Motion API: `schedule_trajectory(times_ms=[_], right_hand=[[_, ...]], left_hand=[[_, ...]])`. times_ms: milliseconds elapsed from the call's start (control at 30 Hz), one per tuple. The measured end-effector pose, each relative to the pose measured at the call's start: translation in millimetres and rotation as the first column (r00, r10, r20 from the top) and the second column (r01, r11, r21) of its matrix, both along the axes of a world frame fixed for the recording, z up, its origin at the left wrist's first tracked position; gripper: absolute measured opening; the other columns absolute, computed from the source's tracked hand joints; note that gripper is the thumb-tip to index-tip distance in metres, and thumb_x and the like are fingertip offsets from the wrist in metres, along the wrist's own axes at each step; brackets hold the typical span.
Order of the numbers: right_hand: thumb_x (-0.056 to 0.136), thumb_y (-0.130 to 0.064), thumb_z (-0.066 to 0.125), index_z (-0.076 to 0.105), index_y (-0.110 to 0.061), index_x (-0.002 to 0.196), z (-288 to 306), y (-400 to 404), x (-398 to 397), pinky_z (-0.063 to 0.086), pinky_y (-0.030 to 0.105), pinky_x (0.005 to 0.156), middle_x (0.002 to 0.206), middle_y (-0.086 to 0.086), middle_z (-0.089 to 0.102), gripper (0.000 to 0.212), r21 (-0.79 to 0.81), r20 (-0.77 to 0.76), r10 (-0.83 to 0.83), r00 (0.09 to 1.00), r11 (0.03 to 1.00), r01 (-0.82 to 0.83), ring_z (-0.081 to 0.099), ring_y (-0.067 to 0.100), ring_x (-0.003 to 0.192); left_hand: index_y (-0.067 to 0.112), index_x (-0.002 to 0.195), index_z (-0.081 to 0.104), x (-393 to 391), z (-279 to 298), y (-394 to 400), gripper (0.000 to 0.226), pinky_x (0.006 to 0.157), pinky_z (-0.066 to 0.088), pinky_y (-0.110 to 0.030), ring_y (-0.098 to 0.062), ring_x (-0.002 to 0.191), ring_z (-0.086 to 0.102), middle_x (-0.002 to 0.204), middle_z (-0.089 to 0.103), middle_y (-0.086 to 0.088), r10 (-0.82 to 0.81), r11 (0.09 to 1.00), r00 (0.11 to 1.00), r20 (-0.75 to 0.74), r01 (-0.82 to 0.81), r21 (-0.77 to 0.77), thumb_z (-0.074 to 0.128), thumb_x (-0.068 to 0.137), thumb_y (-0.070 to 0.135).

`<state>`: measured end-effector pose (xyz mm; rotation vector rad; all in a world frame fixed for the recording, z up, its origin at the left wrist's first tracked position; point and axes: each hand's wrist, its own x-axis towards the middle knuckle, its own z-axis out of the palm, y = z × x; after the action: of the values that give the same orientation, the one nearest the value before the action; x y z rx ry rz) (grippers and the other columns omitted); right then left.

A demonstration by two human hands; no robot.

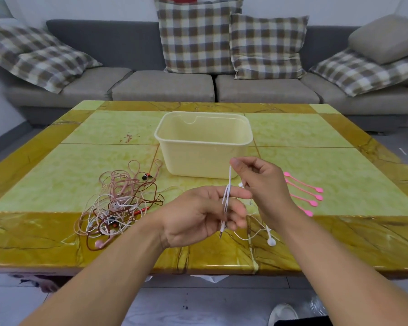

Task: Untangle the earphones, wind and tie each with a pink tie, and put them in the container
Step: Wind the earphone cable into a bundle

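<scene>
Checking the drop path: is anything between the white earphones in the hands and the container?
Nothing visible. The white earphones hang from both hands just in front of the container, whose top is open.

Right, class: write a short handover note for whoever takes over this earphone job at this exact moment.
Left hand: holds loops of the white earphone cable wound over its fingers, plug hanging below.
Right hand: pinches the same cable above, feeding it on.
White earbuds lie on the table under the right hand.
Tangled pile of pink, red and white earphones lies left of the hands, untouched.
Four pink ties lie to the right.
Container holds nothing.
Left: finish winding, tie, bin, then the pile.
</scene>
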<state>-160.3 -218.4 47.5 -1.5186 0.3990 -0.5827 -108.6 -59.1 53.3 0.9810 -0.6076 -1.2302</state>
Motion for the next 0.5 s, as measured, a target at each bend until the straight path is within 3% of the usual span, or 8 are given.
schedule_trajectory(times_ms=[133,233,367,500], right_hand=[[0.082,-0.032,0.081,0.078,-0.020,0.088,-1,0,2,0.033,0.016,0.048,0.056,-0.008,0.046,0.013,0.005,-0.090,0.022,0.996,1.000,-0.021,0.038,0.005,0.049],[0.088,-0.026,0.077,0.081,-0.020,0.089,-2,2,-2,0.030,0.011,0.046,0.053,-0.014,0.046,0.008,-0.048,-0.193,0.147,0.970,0.986,-0.159,0.036,0.003,0.050],[0.091,-0.039,0.072,0.082,-0.031,0.088,-1,6,-9,0.027,0.016,0.046,0.053,-0.009,0.045,0.013,-0.224,-0.324,0.198,0.925,0.934,-0.279,0.034,0.006,0.049],[0.097,-0.042,0.064,0.073,-0.020,0.071,-1,20,-15,0.032,0.029,0.051,0.055,0.004,0.056,0.035,-0.454,-0.519,0.238,0.821,0.737,-0.500,0.039,0.008,0.045]], left_hand=[[0.006,0.095,0.063,3,7,-2,0.037,0.045,0.025,-0.020,-0.006,0.040,0.029,0.052,0.041,0.002,0.101,0.991,0.980,-0.170,-0.114,-0.072,0.038,0.074,-0.012],[-0.006,0.115,0.068,9,12,1,0.055,0.049,0.015,-0.024,-0.009,0.045,0.016,0.054,0.034,0.002,0.129,0.978,0.943,-0.305,-0.172,-0.119,0.027,0.081,0.003],[-0.005,0.136,0.055,15,14,-1,0.051,0.055,0.021,-0.025,-0.010,0.052,0.028,0.070,0.045,-0.001,0.371,0.909,0.881,-0.295,-0.409,-0.077,0.038,0.090,0.008],[0.000,0.145,0.045,18,16,-2,0.060,0.063,0.030,-0.028,-0.016,0.067,0.048,0.090,0.067,-0.008,0.491,0.855,0.821,-0.292,-0.518,-0.020,0.054,0.086,0.011]])
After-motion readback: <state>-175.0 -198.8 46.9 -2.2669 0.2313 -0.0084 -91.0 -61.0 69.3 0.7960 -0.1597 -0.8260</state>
